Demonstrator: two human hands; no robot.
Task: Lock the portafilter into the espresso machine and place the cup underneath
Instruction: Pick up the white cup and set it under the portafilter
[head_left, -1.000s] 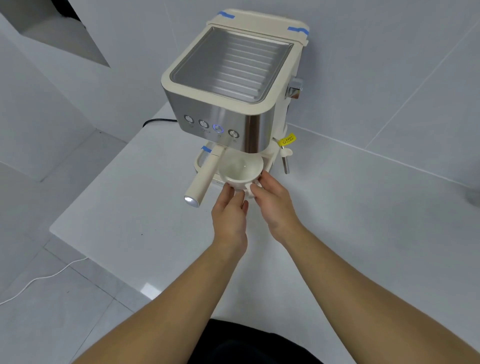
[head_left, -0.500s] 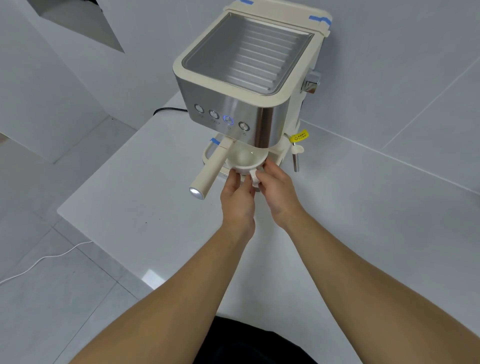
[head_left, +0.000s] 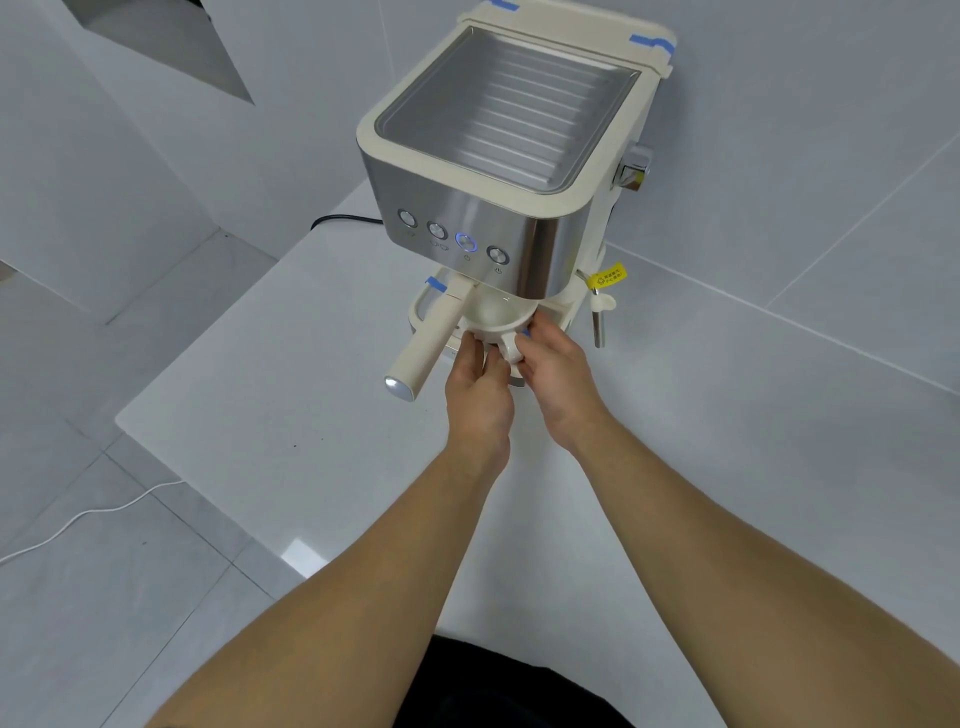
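Note:
A cream and steel espresso machine (head_left: 509, 135) stands on the white table, one button lit blue. The portafilter (head_left: 428, 345) sits under its front, its cream handle sticking out towards me and to the left. A white cup (head_left: 493, 314) is under the machine's front, just right of the handle, its far half hidden by the machine. My left hand (head_left: 480, 387) grips the cup's near rim. My right hand (head_left: 553, 364) holds the cup's small handle from the right.
The steam wand (head_left: 598, 325) with a yellow tag hangs at the machine's right side. A black power cord (head_left: 343, 221) runs off behind the machine to the left. The table's left edge (head_left: 208, 340) drops to a tiled floor with a white cable (head_left: 78, 519).
Both hands have pushed the cup farther in under the machine, beside the portafilter handle. The camera has moved closer and the machine sits more to the right in view.

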